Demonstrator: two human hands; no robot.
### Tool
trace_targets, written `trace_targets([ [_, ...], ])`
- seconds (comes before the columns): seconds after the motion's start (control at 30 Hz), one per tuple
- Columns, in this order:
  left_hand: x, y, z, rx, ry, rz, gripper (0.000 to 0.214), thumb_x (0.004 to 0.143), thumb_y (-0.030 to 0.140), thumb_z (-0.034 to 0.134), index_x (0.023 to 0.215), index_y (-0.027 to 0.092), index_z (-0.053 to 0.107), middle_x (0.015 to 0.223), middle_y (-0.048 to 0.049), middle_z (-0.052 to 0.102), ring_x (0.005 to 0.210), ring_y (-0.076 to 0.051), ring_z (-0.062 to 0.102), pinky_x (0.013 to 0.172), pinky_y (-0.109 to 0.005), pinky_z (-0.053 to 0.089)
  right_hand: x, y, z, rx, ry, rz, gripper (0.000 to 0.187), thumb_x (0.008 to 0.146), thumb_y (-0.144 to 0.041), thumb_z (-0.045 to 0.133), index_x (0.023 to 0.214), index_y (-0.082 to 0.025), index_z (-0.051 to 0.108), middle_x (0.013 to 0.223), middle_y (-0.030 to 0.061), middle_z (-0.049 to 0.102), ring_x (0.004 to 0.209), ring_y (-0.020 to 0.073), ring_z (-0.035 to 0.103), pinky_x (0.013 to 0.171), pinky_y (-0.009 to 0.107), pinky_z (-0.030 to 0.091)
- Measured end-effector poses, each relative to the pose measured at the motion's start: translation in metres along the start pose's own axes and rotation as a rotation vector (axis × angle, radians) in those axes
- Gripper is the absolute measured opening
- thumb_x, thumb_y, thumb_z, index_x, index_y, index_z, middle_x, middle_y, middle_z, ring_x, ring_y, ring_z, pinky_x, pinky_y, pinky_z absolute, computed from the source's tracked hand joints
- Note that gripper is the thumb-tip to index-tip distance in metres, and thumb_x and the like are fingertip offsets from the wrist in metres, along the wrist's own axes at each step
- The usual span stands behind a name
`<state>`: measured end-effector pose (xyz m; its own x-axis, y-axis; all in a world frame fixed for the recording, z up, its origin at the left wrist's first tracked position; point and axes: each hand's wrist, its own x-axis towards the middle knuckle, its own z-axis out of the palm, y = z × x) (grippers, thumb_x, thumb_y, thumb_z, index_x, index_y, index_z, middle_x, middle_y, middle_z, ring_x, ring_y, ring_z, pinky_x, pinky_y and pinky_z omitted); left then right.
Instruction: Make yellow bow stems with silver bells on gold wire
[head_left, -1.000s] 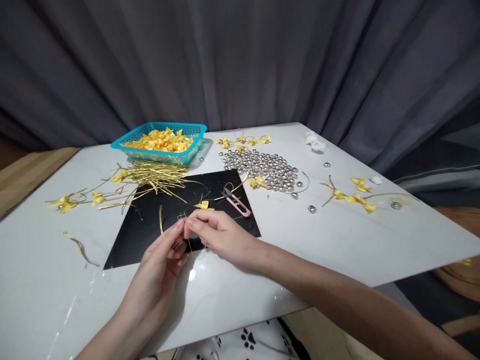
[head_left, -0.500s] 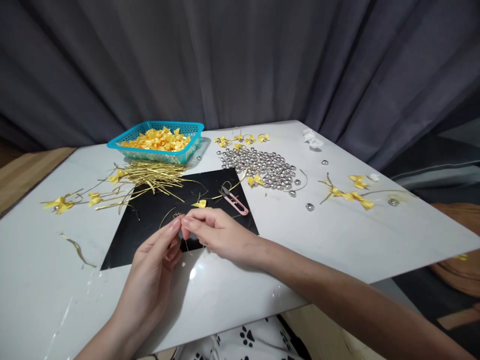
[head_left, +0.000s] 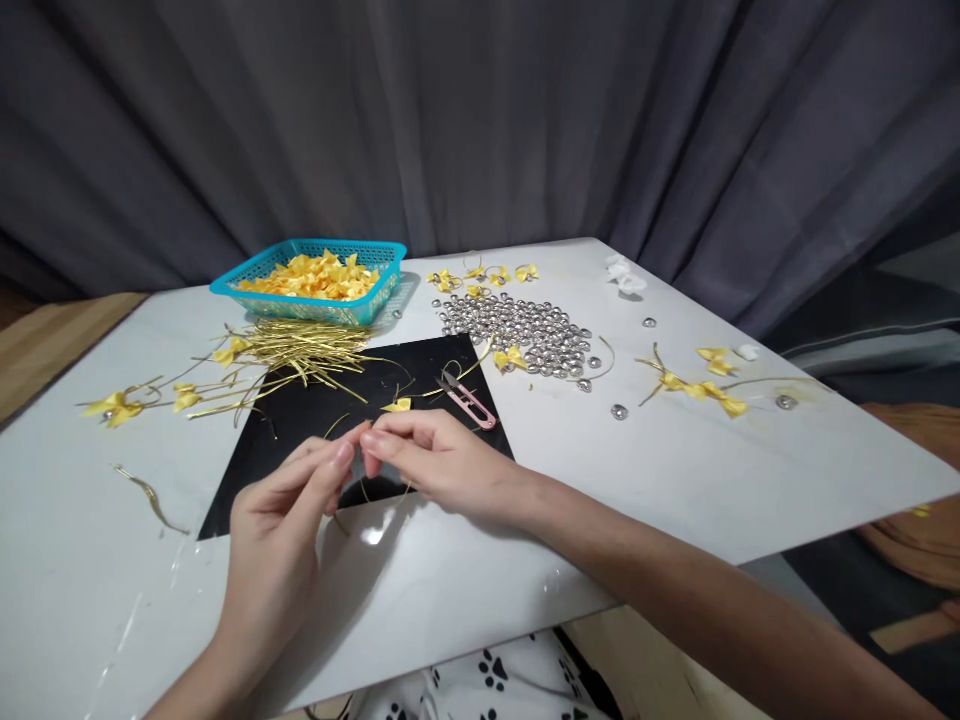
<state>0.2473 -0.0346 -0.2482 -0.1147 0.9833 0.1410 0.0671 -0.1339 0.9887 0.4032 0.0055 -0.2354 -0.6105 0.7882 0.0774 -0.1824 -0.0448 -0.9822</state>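
Note:
My left hand (head_left: 289,510) and my right hand (head_left: 431,455) meet fingertip to fingertip over the front of a black mat (head_left: 244,470). Both are closed in a pinch on a thin gold cord (head_left: 365,490), whose loose ends hang below the fingers; the pinched part is hidden. Just beyond my right hand lie a yellow ribbon bow (head_left: 400,405) and pink-handled thread snips (head_left: 471,405) with their blades apart.
A blue basket (head_left: 386,290) of yellow bows stands at the back left, a bundle of gold cords (head_left: 307,348) before it. Silver beads (head_left: 525,330) are heaped right of the mat. Bows with cords (head_left: 701,390) lie at the right, white scraps (head_left: 624,275) at the back.
My left hand has turned and its knuckles have shifted left, the fingertips still at my right hand's. The cord ends below hang differently. My right hand has barely moved.

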Motion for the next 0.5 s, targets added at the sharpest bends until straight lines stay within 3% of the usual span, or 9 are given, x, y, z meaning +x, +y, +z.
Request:
trace_targets([
  [0.13,0.010,0.004,-0.006,0.032,-0.058,0.042,0.013,0.075,0.034,0.073,0.067,0.023,0.074,0.065,0.0010,0.057,0.067,-0.010,0.047,0.065,-0.018,0.042,-0.001,-0.001,-0.001,0.046,-0.030,0.014,0.025,0.091,-0.032,0.054,0.073,-0.015,0.054,0.048,-0.0099,0.034,0.042,0.0046,0.027,0.041,0.021,0.019],
  [0.33,0.031,0.011,-0.016,-0.056,-0.265,0.006,0.022,0.059,0.044,0.081,0.066,0.024,0.078,0.044,-0.0014,0.051,0.048,-0.009,0.044,0.043,-0.017,0.038,-0.003,-0.004,-0.005,0.274,-0.267,0.093,0.031,0.089,-0.042,0.055,0.074,-0.015,0.055,0.044,-0.0118,0.026,0.038,0.0042,0.017,0.038,0.020,0.016],
  [0.5,0.034,0.012,-0.011,-0.107,-0.279,-0.058,0.025,0.052,0.043,0.085,0.056,0.020,0.076,0.045,-0.0022,0.049,0.048,-0.010,0.047,0.043,-0.017,0.039,-0.003,-0.004,-0.007,0.428,-0.367,0.171,0.031,0.088,-0.039,0.059,0.069,-0.014,0.056,0.044,-0.0123,0.023,0.038,0.0032,0.014,0.036,0.017,0.015],
])
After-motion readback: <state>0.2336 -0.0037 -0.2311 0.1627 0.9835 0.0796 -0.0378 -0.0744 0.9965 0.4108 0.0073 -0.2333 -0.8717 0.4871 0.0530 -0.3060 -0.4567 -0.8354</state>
